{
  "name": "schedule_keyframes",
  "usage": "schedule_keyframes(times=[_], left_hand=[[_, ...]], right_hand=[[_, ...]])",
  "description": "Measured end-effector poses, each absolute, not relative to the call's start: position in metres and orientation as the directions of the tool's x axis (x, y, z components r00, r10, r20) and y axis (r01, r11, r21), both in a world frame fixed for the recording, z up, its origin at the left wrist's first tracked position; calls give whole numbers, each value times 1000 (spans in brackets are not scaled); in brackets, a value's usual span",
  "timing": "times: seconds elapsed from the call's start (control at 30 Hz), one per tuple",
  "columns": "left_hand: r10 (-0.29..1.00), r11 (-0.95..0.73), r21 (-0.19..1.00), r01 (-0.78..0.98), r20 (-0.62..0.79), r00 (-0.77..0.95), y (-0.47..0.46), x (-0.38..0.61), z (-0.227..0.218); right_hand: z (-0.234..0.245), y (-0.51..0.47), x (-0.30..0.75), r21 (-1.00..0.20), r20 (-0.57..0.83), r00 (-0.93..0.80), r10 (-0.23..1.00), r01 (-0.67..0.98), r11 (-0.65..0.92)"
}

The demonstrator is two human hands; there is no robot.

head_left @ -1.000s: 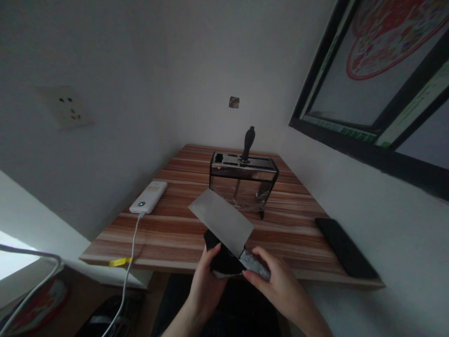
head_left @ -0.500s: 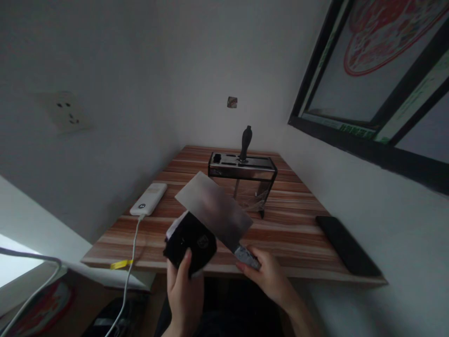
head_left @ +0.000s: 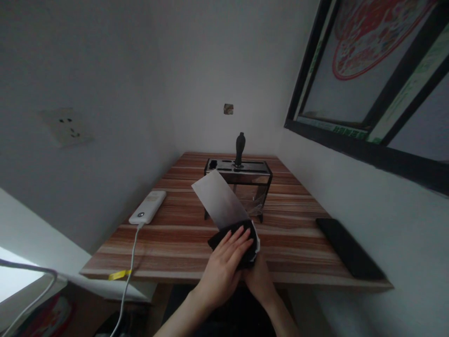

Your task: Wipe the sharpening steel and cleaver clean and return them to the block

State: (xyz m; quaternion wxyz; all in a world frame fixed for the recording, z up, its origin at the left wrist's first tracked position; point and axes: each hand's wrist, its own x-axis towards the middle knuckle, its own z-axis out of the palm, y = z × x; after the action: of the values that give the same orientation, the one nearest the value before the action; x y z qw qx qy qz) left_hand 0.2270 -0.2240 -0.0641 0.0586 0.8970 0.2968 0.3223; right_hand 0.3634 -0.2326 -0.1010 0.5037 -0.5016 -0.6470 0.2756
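My left hand [head_left: 226, 260] presses a black cloth [head_left: 249, 234] with a pale edge over the lower blade of a cleaver [head_left: 222, 199], close to its handle. The wide metal blade points up and to the left, above the front of the table. My right hand [head_left: 259, 278] is below the cloth and grips the cleaver; its fingers and the handle are mostly covered. Behind the blade stands a knife rack [head_left: 263, 167] with a slotted metal top and clear sides, and one black-handled tool [head_left: 240, 149] sticks up from it.
On the striped wooden table [head_left: 182, 241], a white power bank [head_left: 149, 207] with a cable [head_left: 132, 255] lies at the left. A black phone-like slab [head_left: 349, 248] lies at the right. Yellow tape [head_left: 119, 274] marks the front edge. Walls enclose the back and sides.
My left hand has brought the black cloth rightward from beside the cleaver onto its blade near the handle. The cleaver has shifted slightly right, and its handle is now covered.
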Motion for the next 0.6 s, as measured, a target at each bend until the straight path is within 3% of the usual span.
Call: schedule_keyframes(times=[0.23, 0.6], left_hand=[[574, -801, 119, 587, 434, 695, -222, 235, -49], [619, -685, -56, 726, 481, 621, -202, 245, -41]], right_hand=[[-110, -234, 365, -901, 321, 24, 947, 315, 298], [-103, -233, 364, -873, 276, 17, 961, 423, 244]])
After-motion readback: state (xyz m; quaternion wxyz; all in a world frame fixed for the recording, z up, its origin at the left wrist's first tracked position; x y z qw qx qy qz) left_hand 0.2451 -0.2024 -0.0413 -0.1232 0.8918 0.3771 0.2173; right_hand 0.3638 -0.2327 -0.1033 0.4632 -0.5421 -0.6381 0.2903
